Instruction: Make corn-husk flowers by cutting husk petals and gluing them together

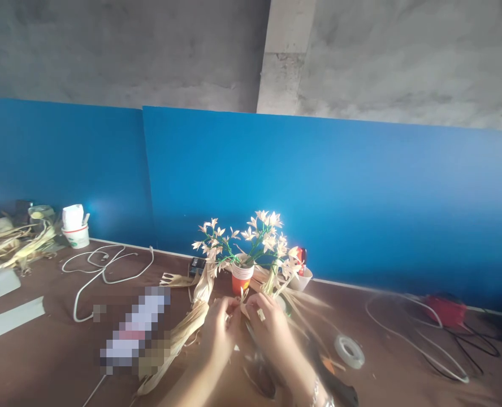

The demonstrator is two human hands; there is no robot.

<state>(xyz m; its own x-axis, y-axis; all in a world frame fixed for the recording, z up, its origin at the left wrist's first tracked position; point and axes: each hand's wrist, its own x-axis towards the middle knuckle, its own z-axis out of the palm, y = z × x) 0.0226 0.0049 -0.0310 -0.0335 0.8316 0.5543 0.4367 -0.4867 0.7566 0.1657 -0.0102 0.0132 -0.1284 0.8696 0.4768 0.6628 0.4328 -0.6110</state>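
Both hands meet low in the middle, in front of an orange-and-white paper cup point(243, 278). My left hand point(224, 322) is closed in a pinch on a small pale corn-husk flower point(243, 301). From the other side my right hand point(268, 319) pinches the same flower, its fingertips partly hiding it. Green-stemmed husk flowers point(270, 243) stand in the cup and spread to both sides. A long bundle of dried corn husk point(187, 322) lies left of my left hand. Blurred scissors point(259, 373) seem to lie beneath my right wrist.
A roll of clear tape point(349, 351) lies to the right, before a red object point(446, 311) with loose cables. White cable point(102, 271) and a pixelated object point(134, 328) are on the left. Further left are a white cup point(76, 236) and piled husks point(17, 243). A blue partition point(297, 181) stands behind.
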